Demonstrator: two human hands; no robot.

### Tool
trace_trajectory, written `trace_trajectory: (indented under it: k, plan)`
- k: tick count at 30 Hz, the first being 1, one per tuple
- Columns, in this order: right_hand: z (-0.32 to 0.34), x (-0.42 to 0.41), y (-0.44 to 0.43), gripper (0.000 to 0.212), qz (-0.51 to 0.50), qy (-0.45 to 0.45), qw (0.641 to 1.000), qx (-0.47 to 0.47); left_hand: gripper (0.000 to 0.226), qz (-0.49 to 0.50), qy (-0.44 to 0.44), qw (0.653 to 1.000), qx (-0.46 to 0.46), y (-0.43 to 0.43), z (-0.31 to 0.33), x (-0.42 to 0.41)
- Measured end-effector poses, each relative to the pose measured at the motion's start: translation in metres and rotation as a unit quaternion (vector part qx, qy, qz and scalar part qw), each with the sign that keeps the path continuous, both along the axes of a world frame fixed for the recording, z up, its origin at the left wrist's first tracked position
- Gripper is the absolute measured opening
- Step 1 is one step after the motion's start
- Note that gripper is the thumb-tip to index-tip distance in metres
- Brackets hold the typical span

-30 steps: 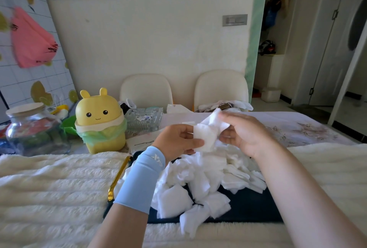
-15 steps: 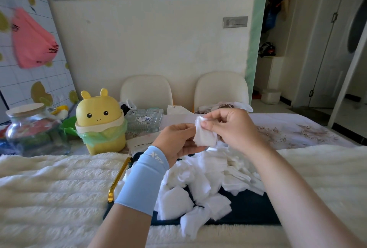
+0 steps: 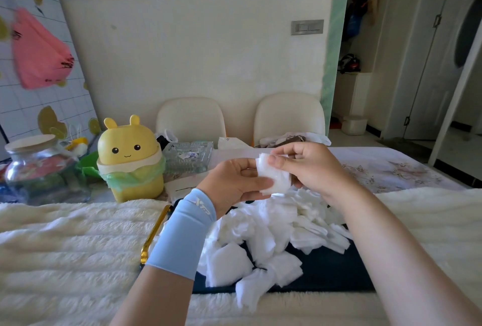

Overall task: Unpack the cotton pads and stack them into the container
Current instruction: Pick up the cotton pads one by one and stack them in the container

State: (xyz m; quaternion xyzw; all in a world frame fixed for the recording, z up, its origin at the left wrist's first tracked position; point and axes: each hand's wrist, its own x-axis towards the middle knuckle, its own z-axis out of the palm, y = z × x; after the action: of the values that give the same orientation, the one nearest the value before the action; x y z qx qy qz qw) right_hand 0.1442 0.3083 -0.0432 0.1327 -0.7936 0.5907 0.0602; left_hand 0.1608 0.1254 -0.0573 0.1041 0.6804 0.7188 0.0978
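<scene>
While we hold one pad (image 3: pixel 273 177) above the pile (image 3: pixel 266 234), our left hand (image 3: pixel 234 182) pinches its lower edge between curled thumb and fingers, and our right hand (image 3: pixel 310 166) pinches its top edge likewise. Pile heaped over the tray's (image 3: pixel 326 268) left and far edges

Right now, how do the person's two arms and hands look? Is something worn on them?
The left forearm wears a tight light-blue sleeve, from the wrist to about mid-forearm, with a small white logo near the wrist. The right forearm is bare. Neither the left hand nor the right hand shows a glove, ring or watch.
</scene>
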Motion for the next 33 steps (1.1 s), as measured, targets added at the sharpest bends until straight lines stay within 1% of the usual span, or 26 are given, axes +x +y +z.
trace_trajectory:
  k: [2,4,6,7,9,10,12,13,14,16,18,21,23,24,26,28,29,30,31,33]
  plan:
    - [-0.001,-0.001,0.0,0.023,0.0,0.011,1.0,0.005,0.033,0.002,0.004,1.0,-0.031,-0.001,0.0,0.0]
    - [-0.005,-0.004,-0.001,0.015,-0.021,0.048,0.998,0.045,0.031,0.045,0.005,0.998,-0.048,-0.003,0.0,-0.002]
    - [-0.006,-0.007,0.004,0.011,-0.046,0.092,0.985,0.139,0.027,0.108,0.003,0.993,-0.037,-0.007,-0.001,-0.007]
    - [-0.004,-0.006,0.008,0.011,-0.036,0.094,0.974,0.201,0.027,0.133,0.001,0.991,-0.025,-0.01,-0.002,-0.01]
    - [-0.001,0.0,0.012,0.015,0.025,0.043,0.943,0.33,0.024,0.16,-0.006,0.987,-0.004,-0.014,-0.003,-0.013]
    - [0.0,0.003,0.011,0.022,0.051,0.011,0.921,0.386,0.022,0.167,-0.01,0.986,0.0,-0.015,-0.003,-0.014]
    - [-0.003,0.007,0.005,0.036,0.07,-0.023,0.885,0.46,0.015,0.174,-0.021,0.984,0.006,-0.016,-0.004,-0.016]
    - [-0.006,0.007,0.002,0.038,0.068,-0.022,0.88,0.47,0.013,0.175,-0.027,0.984,0.01,-0.015,-0.004,-0.016]
    - [-0.008,0.006,0.0,0.034,0.063,-0.015,0.883,0.465,0.013,0.175,-0.03,0.984,0.01,-0.014,-0.004,-0.016]
    - [-0.01,0.002,0.001,0.022,0.047,-0.004,0.89,0.453,0.016,0.175,-0.033,0.984,0.003,-0.013,-0.004,-0.016]
    - [-0.011,-0.001,0.004,0.022,0.033,0.005,0.893,0.449,0.014,0.181,-0.032,0.983,0.001,-0.013,-0.003,-0.014]
    - [-0.011,-0.005,0.006,0.027,0.007,0.053,0.906,0.419,0.008,0.211,-0.023,0.977,-0.015,-0.012,-0.001,-0.013]
    - [-0.009,-0.006,0.008,0.025,-0.024,0.088,0.924,0.371,0.011,0.241,-0.008,0.97,-0.035,-0.013,0.0,-0.012]
    - [-0.007,-0.007,0.01,0.023,-0.036,0.091,0.937,0.334,0.014,0.258,0.003,0.965,-0.048,-0.013,0.0,-0.012]
    - [-0.001,-0.007,0.015,0.021,-0.045,0.067,0.973,0.217,0.017,0.282,0.018,0.957,-0.063,-0.015,-0.002,-0.013]
    - [0.007,-0.004,0.017,0.02,-0.015,0.012,0.999,0.043,0.014,0.279,0.008,0.959,-0.039,-0.015,-0.003,-0.014]
    - [0.011,-0.001,0.015,0.02,0.018,-0.016,0.999,-0.041,0.011,0.263,-0.006,0.965,-0.011,-0.013,-0.003,-0.014]
    - [0.014,0.002,0.012,0.019,0.049,-0.039,0.993,-0.097,0.01,0.239,-0.021,0.971,0.019,-0.011,-0.004,-0.013]
    - [0.015,0.005,0.009,0.018,0.07,-0.055,0.988,-0.126,0.013,0.211,-0.032,0.976,0.045,-0.009,-0.004,-0.013]
    - [0.013,0.008,-0.001,0.016,0.07,-0.077,0.985,-0.138,0.018,0.157,-0.041,0.984,0.079,-0.002,-0.003,-0.01]
